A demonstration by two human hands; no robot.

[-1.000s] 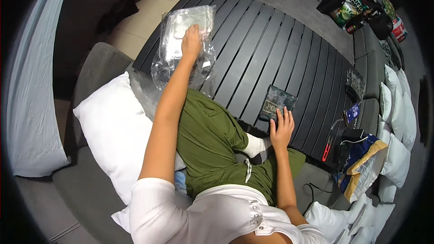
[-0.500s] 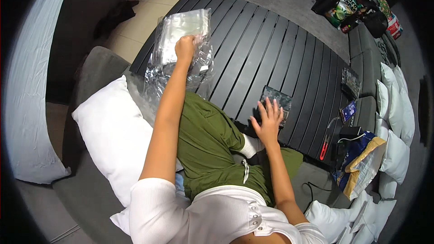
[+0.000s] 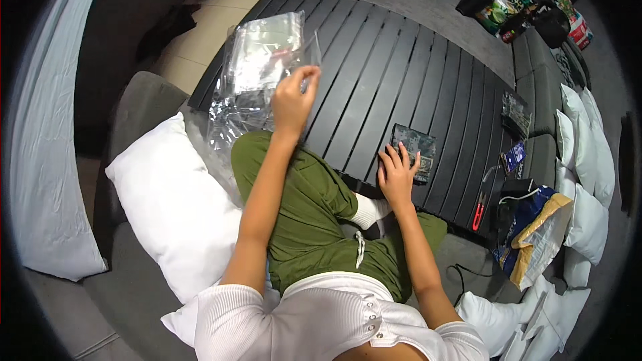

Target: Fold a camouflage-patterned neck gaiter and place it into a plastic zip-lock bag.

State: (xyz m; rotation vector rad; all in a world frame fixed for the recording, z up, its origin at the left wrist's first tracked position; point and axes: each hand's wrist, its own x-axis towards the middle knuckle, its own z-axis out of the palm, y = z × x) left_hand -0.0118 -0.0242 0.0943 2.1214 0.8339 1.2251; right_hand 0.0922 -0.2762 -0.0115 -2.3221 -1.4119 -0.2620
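Observation:
My left hand (image 3: 293,103) pinches the edge of a clear plastic sleeve (image 3: 311,50), lifted partly off the stack. Beside it lies a stack of clear plastic sleeves (image 3: 266,43) on crumpled clear plastic wrap (image 3: 231,117), at the table's left end. My right hand (image 3: 397,177) rests with fingers apart on the near left part of a flat dark rectangular thing with a mottled grey pattern (image 3: 416,144). That thing lies on the black slatted table (image 3: 361,87) near its front edge. The fingers cover some of it.
A red-handled cutter (image 3: 478,214) lies at the table's right end, near a small purple packet (image 3: 513,155). Another dark patterned stack (image 3: 516,115) sits at the right edge. A blue and gold bag (image 3: 528,234) stands beside the table. White cushions (image 3: 177,207) flank me.
My left hand has drawn toward me and right from the stack, a clear sleeve now in its pinch. My right hand has lowered onto the dark patterned thing.

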